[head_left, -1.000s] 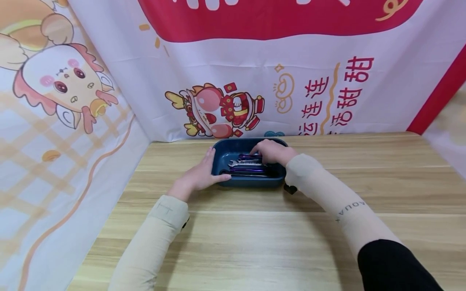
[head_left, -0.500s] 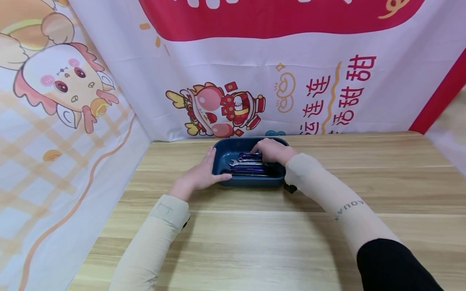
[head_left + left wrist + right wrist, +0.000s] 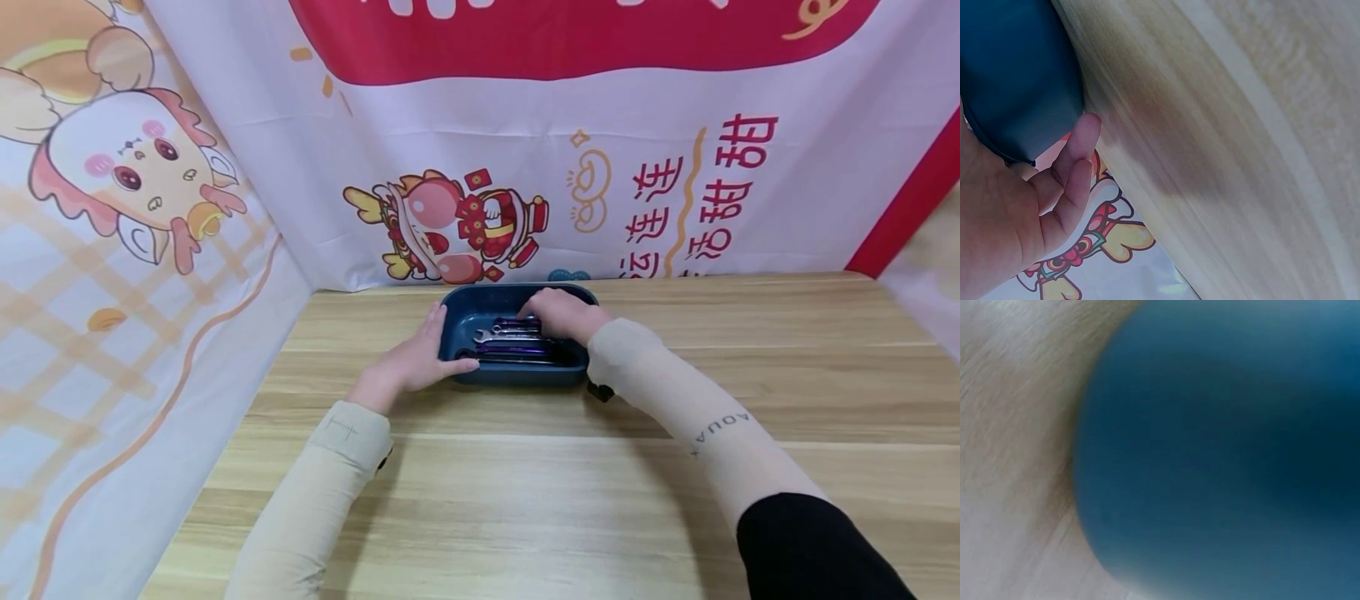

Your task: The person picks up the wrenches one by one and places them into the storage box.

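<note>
A dark blue oblong tub (image 3: pixel 517 379) stands at the back of the table, several slim tools lying lengthwise inside. Among them are a silver open-ended wrench (image 3: pixel 495 336), purple metallic tools (image 3: pixel 506 350) and a dark rod-like one at the front. My left hand (image 3: pixel 412 357) spans the tub's left end, thumb stretched along the near rim and fingers against the side. In the left wrist view two of its fingers (image 3: pixel 1079 147) bend lightly beside the tub wall. My right hand (image 3: pixel 558 314) reaches over the right end, index finger at the rearmost purple tool; its other fingertips are hidden.
The wooden table (image 3: pixel 480 492) extends in front of the tub and to both sides. A printed cloth (image 3: pixel 465 125) hangs right behind the tub, with another patterned cloth (image 3: pixel 135 350) at the left. The right wrist view is filled mostly by the blurred blue tub wall (image 3: pixel 1166 475).
</note>
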Tool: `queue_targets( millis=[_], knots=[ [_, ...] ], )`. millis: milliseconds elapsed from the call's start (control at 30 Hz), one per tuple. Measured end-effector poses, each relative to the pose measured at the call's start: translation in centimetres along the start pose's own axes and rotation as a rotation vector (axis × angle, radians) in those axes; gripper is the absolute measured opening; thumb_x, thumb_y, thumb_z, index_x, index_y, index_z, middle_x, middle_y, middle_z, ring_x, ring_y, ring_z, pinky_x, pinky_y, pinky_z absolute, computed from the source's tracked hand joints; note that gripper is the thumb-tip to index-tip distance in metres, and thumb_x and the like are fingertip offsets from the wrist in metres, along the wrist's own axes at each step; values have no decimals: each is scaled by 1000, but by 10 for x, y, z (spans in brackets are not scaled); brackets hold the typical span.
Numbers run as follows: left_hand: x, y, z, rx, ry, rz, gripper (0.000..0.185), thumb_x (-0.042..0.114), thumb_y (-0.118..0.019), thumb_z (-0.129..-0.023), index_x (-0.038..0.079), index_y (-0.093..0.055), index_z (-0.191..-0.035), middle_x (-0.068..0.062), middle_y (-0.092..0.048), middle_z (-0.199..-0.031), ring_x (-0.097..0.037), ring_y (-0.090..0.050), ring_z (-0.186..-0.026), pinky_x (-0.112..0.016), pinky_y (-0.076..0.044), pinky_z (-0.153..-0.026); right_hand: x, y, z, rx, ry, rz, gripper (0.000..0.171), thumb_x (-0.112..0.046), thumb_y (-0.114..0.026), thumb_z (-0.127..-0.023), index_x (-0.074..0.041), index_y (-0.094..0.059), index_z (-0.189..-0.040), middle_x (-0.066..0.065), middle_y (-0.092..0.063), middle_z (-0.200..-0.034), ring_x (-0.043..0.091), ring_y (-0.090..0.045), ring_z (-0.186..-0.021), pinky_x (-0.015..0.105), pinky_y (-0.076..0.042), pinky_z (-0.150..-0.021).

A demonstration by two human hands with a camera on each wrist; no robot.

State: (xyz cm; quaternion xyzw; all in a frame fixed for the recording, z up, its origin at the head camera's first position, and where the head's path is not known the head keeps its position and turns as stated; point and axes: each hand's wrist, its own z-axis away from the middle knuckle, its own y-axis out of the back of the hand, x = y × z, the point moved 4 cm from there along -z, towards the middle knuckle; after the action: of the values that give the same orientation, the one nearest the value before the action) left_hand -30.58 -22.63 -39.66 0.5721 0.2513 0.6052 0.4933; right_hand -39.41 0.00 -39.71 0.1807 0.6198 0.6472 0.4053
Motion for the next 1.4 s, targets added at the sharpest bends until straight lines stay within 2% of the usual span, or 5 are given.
queue_targets(
  millis=[367,633,900,1100,1400],
  knots=[
    [0,1,-1,-3,13,-4,121,74,-62,-87,15,9,-165,-6,9,-172,-33,-10,-156,-54,-21,-121,2,2,4,26,12,15,37,6,-64,-97,-8,-72,-130,16,-64,-136,31,-58,-127,49,-42,-112],
    [0,3,0,-2,14,8,119,70,-64,-89,14,9,-165,-6,10,-172,-34,-9,-156,-55,-21,-121,2,1,2,66,49,64,38,9,-62,-96,-8,-73,-129,16,-67,-132,31,-60,-125,48,-44,-110],
    [-3,3,-1,4,9,-3,119,69,-65,-89,14,8,-165,-7,9,-172,-34,-9,-156,-55,-20,-121,7,1,2,86,39,9,39,12,-58,-96,-7,-74,-126,15,-68,-130,29,-61,-124,49,-43,-112],
    [-4,0,-2,-4,10,-8,120,73,-63,-87,15,8,-165,-6,9,-172,-33,-9,-156,-55,-21,-121,5,0,4,88,64,6,38,12,-54,-98,-5,-74,-125,16,-68,-130,30,-61,-126,49,-42,-112],
    [-3,-1,-2,-5,6,-13,120,72,-64,-88,14,8,-165,-7,8,-172,-34,-11,-156,-55,-22,-121,5,0,8,46,81,17,45,18,-56,-92,-4,-72,-128,18,-66,-131,32,-57,-130,48,-43,-112]
  ],
)
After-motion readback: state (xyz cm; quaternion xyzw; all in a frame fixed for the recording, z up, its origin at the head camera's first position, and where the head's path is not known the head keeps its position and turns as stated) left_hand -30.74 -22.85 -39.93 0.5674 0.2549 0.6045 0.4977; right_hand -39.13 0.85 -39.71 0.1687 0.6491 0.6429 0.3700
